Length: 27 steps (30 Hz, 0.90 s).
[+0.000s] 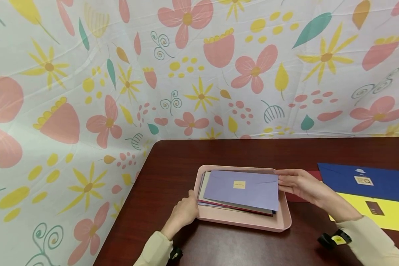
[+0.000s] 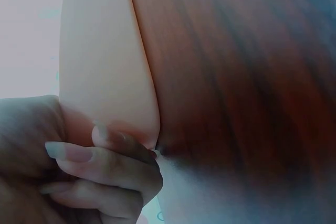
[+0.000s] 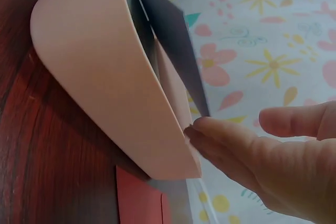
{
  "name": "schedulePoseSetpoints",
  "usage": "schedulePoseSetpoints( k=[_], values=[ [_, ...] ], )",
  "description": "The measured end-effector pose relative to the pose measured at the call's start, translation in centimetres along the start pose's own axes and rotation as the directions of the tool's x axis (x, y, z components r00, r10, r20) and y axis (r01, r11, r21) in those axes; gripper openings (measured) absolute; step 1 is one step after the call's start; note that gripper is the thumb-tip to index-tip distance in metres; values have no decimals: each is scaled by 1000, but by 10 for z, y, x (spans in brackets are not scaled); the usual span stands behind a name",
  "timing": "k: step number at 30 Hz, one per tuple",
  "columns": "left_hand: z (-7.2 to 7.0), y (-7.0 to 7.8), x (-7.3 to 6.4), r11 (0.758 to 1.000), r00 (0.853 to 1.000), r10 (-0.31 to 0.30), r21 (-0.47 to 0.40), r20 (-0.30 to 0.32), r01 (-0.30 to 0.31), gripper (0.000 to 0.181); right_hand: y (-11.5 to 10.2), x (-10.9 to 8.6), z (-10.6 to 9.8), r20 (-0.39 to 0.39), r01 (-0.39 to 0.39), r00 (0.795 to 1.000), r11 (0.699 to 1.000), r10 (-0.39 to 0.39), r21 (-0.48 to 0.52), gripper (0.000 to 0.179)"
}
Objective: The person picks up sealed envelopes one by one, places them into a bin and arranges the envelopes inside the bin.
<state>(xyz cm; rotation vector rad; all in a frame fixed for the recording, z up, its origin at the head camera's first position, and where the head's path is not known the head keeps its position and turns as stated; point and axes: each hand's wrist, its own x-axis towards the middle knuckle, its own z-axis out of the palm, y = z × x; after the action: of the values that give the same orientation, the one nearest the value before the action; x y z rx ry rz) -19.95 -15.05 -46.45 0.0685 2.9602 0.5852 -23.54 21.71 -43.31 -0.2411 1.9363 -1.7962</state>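
A pink tray (image 1: 239,220) sits on the table with a stack of envelopes in it, a lavender envelope (image 1: 241,194) with a small yellow label on top. My left hand (image 1: 185,210) grips the tray's left side, thumb up at the rim; in the left wrist view its fingers (image 2: 110,169) curl in at the tray's lower edge. My right hand (image 1: 302,184) is at the tray's right rim with its fingers straight, fingertips right at the lavender envelope's right edge. In the right wrist view the thumb stands apart from the fingers, and the envelope (image 3: 173,40) tilts above the rim.
To the right of the tray lie a blue envelope (image 1: 339,177) with a pale label and a yellow envelope (image 1: 355,208) with a brown label. A dark red envelope (image 1: 296,196) lies partly under my right hand. A flower-patterned cloth (image 1: 199,74) hangs behind and left of the table.
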Motion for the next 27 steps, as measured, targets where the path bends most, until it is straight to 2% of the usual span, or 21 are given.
schedulePoseSetpoints(
  k=[7, 10, 13, 16, 19, 21, 23, 25, 27],
  values=[
    [1, -3, 0, 1000, 1000, -2, -8, 7, 2, 18, -4, -6, -2, 53, 26, 998, 999, -25, -20, 62],
    [3, -4, 0, 1000, 1000, 2, -11, 11, -2, 20, -5, -10, -10, 48, 65, 997, 997, -66, 33, 47],
    [3, -5, 0, 1000, 1000, 2, -10, 8, -2, 21, -6, -15, -24, 68, 148, 985, 980, -158, 131, 31],
    [3, -5, 0, 1000, 1000, 2, -14, 3, -2, 22, -4, -21, -40, 114, 224, 961, 949, -253, 222, 36],
    [3, -5, 0, 1000, 1000, 3, -15, 2, -3, 20, 0, -28, -60, 142, 247, 946, 930, -293, 270, 41],
    [3, -5, 0, 1000, 1000, 4, -16, 2, -4, 19, 3, -33, -75, 124, 244, 950, 932, -285, 268, 42],
    [3, -5, 0, 1000, 1000, 3, -15, 5, -3, 20, 8, -39, -90, 67, 220, 968, 947, -241, 235, 40],
    [3, -4, 0, 1000, 1000, -2, -15, 7, 2, 20, 12, -43, -104, -43, 170, 985, 981, -167, 96, 33],
    [3, -4, 0, 1000, 1000, -4, -16, 9, 4, 20, 18, -48, -119, -161, 79, 983, 993, -92, -86, 29]
  ],
)
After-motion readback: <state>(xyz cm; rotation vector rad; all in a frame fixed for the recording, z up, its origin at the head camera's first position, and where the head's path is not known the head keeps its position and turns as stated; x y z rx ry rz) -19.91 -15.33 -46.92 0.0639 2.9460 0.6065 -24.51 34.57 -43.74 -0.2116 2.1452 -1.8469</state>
